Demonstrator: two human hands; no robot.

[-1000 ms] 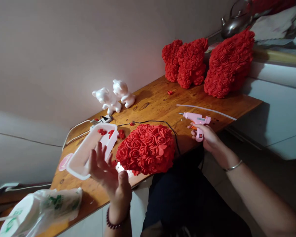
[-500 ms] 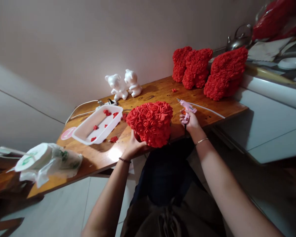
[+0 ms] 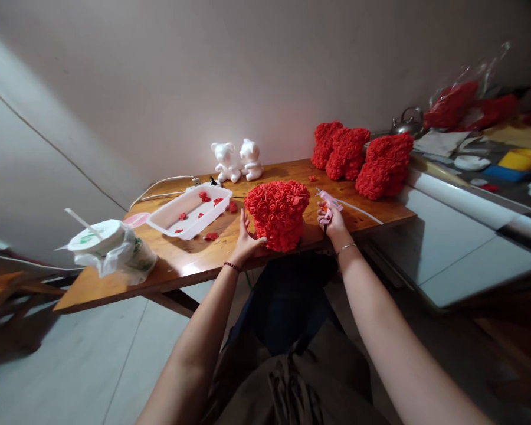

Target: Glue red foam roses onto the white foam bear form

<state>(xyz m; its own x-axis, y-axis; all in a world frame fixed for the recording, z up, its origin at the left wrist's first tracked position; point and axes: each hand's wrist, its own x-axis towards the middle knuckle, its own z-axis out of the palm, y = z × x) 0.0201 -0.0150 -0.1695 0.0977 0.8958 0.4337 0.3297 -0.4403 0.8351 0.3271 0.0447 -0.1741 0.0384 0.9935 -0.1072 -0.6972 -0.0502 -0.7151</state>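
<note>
A bear covered in red foam roses (image 3: 278, 213) stands at the table's front edge. My left hand (image 3: 246, 241) is at its left side, fingers spread and raised, thumb against the lower roses. To the right, my right hand (image 3: 333, 224) is closed around the grip of a pink glue gun (image 3: 330, 200). The gun's nozzle points up and left, and a long pale glue stick (image 3: 360, 213) sticks out of its back. Left of the bear, a white plastic tray (image 3: 159, 223) holds several red foam roses (image 3: 205, 196). Another loose rose (image 3: 211, 236) lies beside the tray.
Two white foam bears (image 3: 225, 162) sit by the wall near a power strip. Three finished red rose bears (image 3: 383, 165) stand at the back right. A bagged cup with a straw (image 3: 115, 248) is at the left end. A kettle (image 3: 407, 122) stands on the right-hand counter.
My left hand's fingers have come away from the rose bear and spread apart. The bear now stands more upright. My head view has shifted; the glue gun stays in my right hand.
</note>
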